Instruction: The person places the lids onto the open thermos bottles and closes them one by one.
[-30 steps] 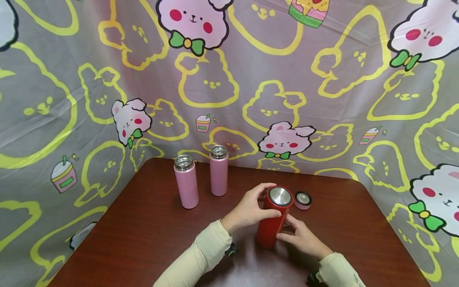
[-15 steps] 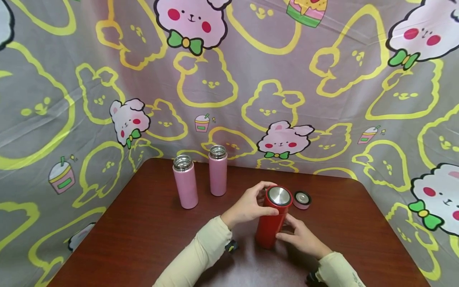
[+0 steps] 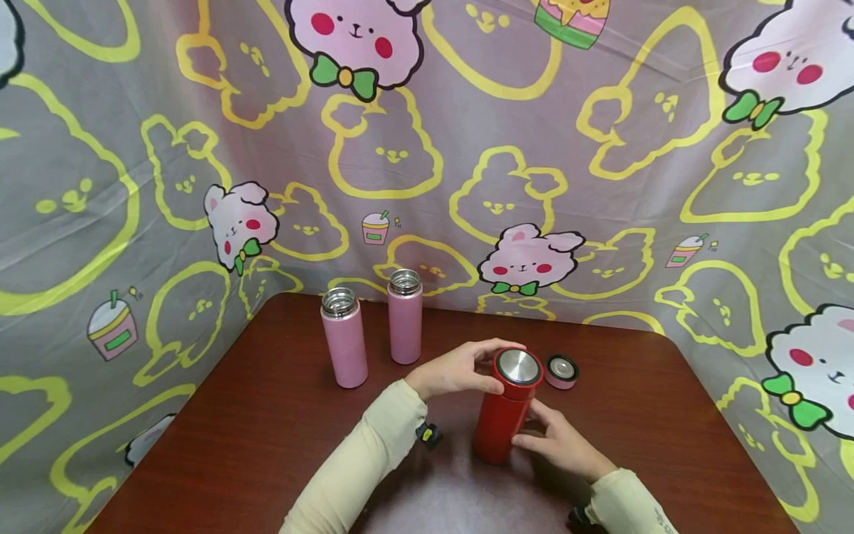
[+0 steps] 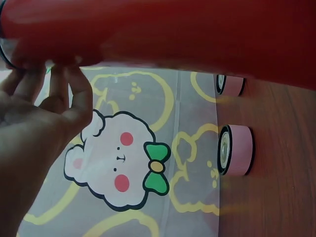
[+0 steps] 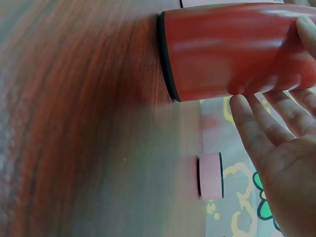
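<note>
Red bottle (image 3: 497, 426) on the tabletop (image 3: 267, 415), long axis about upright, between both hands. Left hand (image 3: 455, 371) at its ten o'clock, thumb and fingers curled round the lid (image 3: 520, 368). Right hand (image 3: 565, 446) at four o'clock, lower, part-curled, holding the body. Neither nearer: both touch, one grip above the other.

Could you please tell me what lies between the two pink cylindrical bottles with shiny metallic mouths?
The head view shows only bare brown wood-grain tabletop between the left pink bottle and the right pink bottle.
</note>
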### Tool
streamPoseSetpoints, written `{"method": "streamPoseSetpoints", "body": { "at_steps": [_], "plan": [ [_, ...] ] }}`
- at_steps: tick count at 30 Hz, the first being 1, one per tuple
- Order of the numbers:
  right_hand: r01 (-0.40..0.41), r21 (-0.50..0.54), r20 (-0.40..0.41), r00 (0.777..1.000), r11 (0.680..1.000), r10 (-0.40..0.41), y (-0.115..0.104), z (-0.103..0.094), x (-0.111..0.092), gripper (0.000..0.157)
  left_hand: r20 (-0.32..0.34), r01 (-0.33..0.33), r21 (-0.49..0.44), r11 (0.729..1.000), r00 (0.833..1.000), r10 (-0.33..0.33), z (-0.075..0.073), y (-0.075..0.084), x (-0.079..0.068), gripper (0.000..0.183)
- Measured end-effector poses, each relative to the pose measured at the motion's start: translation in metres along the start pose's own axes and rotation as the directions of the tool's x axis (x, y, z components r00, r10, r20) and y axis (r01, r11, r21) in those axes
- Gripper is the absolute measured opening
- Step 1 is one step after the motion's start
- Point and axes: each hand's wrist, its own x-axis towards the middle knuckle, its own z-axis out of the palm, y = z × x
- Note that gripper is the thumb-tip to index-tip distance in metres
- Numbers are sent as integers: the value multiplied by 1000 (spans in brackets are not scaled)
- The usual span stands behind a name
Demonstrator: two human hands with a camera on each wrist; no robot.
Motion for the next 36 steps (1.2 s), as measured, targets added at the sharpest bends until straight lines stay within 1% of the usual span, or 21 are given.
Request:
{"method": "streamPoseSetpoints", "body": {
  "at_steps": [1,4,6,8,13,17,20,23,26,29,32,36],
  "plan": [
    [0,1,0,1000,1000,0,0,0,0,54,18,-6,-12,1000,1000,6,-1,-1,1,71],
    [-3,6,6,1000,1000,3,0,0,1,53,43,-15,-29,999,999,16,-6,-15,5,83],
    [0,7,9,1000,1000,0,1,-1,1,52,49,-19,-39,999,999,21,-7,-23,7,87],
    [5,7,10,1000,1000,-5,2,0,2,52,42,-16,-41,999,999,17,-9,-32,8,86],
    [-11,-2,-1,1000,1000,11,0,1,1,55,35,-34,-63,997,999,36,-7,-36,6,80],
    [-18,1,-4,1000,1000,18,0,1,0,55,26,-55,-62,997,998,56,-2,-32,3,79],
    [-27,-11,-12,1000,1000,27,2,1,0,55,-17,-48,-35,998,999,47,1,-27,-1,78],
    [-44,-17,-18,999,999,43,2,1,0,55,-91,-16,17,1000,996,18,6,-22,-4,74],
    [-47,-17,-18,999,999,47,2,0,-1,57,-179,25,86,996,984,-10,13,-18,-5,70],
    [-33,-14,-16,999,999,33,2,1,-1,57,-246,52,124,991,969,-20,19,-17,-5,68],
    [-15,-10,-11,1000,1000,15,0,1,-1,57,-286,63,154,986,958,-17,23,-17,-5,67],
    [-1,-1,-6,1000,1000,1,0,2,0,57,-320,91,180,980,947,-29,26,-16,-6,67]
  ]
}}
